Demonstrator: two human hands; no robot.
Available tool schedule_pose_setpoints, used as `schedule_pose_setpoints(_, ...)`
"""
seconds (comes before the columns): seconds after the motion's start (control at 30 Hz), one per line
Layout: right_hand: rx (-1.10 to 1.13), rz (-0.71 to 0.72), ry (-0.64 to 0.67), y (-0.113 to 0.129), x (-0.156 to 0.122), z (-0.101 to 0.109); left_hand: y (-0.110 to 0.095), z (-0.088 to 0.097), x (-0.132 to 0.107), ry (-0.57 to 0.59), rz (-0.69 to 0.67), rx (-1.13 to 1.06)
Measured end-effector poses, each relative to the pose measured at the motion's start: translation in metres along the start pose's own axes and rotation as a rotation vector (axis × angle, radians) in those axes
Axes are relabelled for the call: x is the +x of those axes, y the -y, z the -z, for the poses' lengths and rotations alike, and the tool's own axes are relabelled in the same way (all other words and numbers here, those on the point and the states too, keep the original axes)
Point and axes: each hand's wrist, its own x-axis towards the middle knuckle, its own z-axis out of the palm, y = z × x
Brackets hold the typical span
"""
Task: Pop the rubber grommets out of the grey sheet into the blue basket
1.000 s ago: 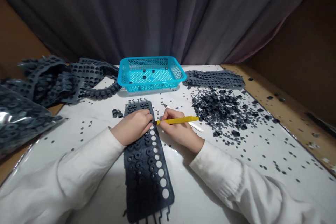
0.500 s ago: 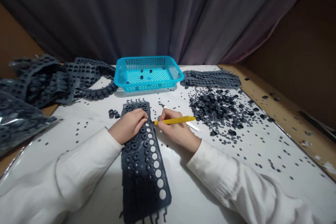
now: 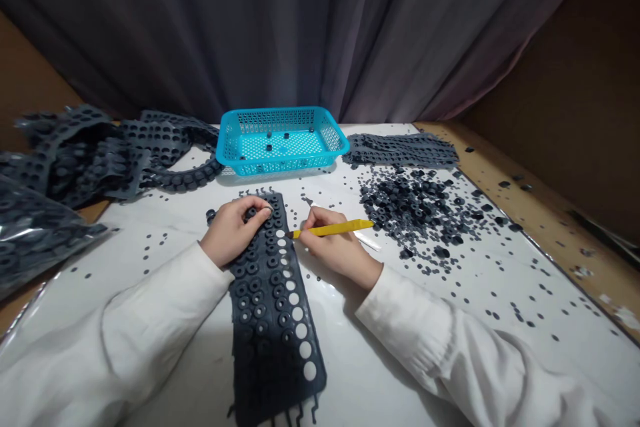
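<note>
Yellow tool at the edge of a punched rubber sheet

The left hand (image 3: 233,233) lay on the far end of the dark rubber sheet (image 3: 270,310), palm down and fingers bent, their tips pressing on its studded surface; whether they pinched anything could not be told. The right hand (image 3: 334,250) was closed around a yellow tool (image 3: 333,229), held like a pen, with its dark tip touching the sheet's right edge just beside the left fingertips. The sheet stretched lengthwise on the white desk (image 3: 400,327) between the two white sleeves, from near the person's body out to the hands. Down its right side ran a row of empty round holes, while the other rows were filled with small rings.

To the right of the hands a pile of loose rings (image 3: 420,207) was spread over the desk, with tiny dark discs scattered all around. Beyond the sheet stood a blue basket (image 3: 283,141) with a few dark pieces inside. A flat stack of sheets (image 3: 400,150) lay right of the basket, and a tangled heap of sheets (image 3: 100,153) lay left of it, near a clear bag (image 3: 30,233). A grey curtain (image 3: 300,27) hung behind
</note>
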Motion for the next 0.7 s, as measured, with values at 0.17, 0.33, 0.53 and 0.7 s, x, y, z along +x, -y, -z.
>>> schedule_pose_setpoints(0.17,0.034,-0.007,0.015,-0.003,0.001,0.0,-0.002,0.0,0.0,0.039,0.042,-0.134)
schedule_pose_setpoints(0.33,0.053,0.05,-0.018,-0.007,0.0,0.0,-0.012,0.01,0.012,0.139,0.155,-0.341)
schedule_pose_setpoints(0.53,0.026,0.104,-0.036,-0.01,-0.003,-0.001,-0.021,0.028,0.033,0.319,0.367,-0.668)
schedule_pose_setpoints(0.7,0.013,0.08,-0.033,-0.009,-0.004,-0.002,-0.021,0.03,0.036,0.398,0.477,-0.966)
